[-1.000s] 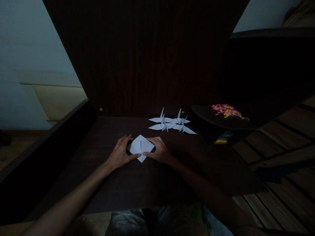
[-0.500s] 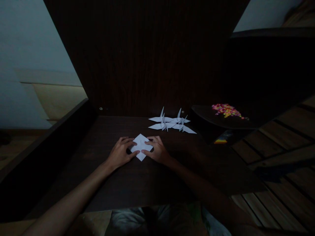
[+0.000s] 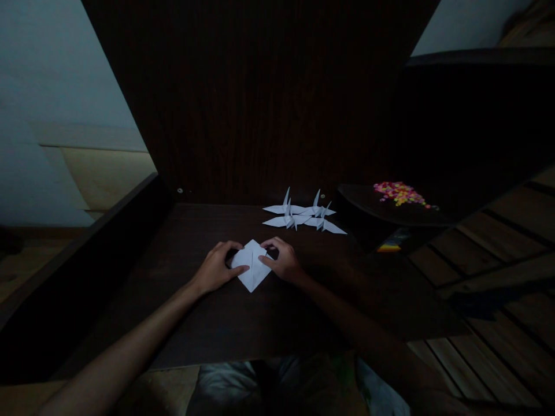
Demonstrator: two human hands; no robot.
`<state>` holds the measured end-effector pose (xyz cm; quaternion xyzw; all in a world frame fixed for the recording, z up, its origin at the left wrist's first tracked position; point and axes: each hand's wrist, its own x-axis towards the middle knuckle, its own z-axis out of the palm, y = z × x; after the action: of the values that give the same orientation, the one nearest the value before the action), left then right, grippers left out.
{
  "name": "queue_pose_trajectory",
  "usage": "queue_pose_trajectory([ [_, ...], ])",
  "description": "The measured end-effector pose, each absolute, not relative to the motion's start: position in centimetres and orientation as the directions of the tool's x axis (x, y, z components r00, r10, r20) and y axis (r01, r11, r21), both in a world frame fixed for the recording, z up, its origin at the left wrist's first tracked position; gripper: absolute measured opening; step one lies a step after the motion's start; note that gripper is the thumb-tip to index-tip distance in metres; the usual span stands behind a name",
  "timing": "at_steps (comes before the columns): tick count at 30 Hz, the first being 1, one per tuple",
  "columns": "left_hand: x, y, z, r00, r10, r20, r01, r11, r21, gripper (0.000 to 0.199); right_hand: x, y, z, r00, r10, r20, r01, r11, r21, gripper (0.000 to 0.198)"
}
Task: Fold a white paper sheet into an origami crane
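A folded square of white origami paper (image 3: 252, 274) sits cornerwise on the dark tabletop, with a crease or slit down its middle. My left hand (image 3: 217, 266) grips its left corner, thumb on top and fingers at the far edge. On the right side, my right hand (image 3: 284, 263) pinches the upper right edge between thumb and forefinger. Just beyond, several white folded paper cranes (image 3: 289, 221) stand close together, wings spread and overlapping.
A pile of small colourful pieces (image 3: 399, 193) lies on a rounded dark shelf (image 3: 368, 211) at the right. Below it is a yellow-edged packet (image 3: 390, 247). A raised side board (image 3: 87, 254) bounds the table's left, and a tall dark panel (image 3: 260, 104) the back.
My right hand has shifted from the paper's middle to its upper right edge. My left fingers have moved outward, and the paper sits slightly nearer to me and to the right.
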<state>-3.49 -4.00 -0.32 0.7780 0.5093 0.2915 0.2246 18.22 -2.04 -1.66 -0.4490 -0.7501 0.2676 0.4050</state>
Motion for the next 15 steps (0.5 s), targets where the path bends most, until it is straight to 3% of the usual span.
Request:
queue_pose_trajectory([
  [4,-3.4,-3.8,-0.8,0.292,0.929,0.225,0.506,-0.350,0.788,0.065,18.0,-1.7,-2.5,-0.236,0.926,0.295,0.260,0.353,-0.899,0.023],
  [7,-3.3,-3.8,-0.9,0.298,0.927,0.227,0.402,-0.337,0.851,0.064,18.0,-1.8,-2.6,-0.245,0.933,0.264,0.218,0.318,-0.923,0.025],
  [11,-3.2,-4.0,-0.5,0.290,0.918,0.269,0.609,-0.394,0.689,0.054,18.1,-2.5,-2.0,-0.368,0.870,0.328,0.435,0.473,-0.766,0.034],
  [15,-3.2,-4.3,-0.2,0.258,0.928,0.268,0.781,-0.364,0.507,0.051,17.9,-3.2,-1.9,-0.369,0.875,0.314,0.610,0.483,-0.628,0.050],
])
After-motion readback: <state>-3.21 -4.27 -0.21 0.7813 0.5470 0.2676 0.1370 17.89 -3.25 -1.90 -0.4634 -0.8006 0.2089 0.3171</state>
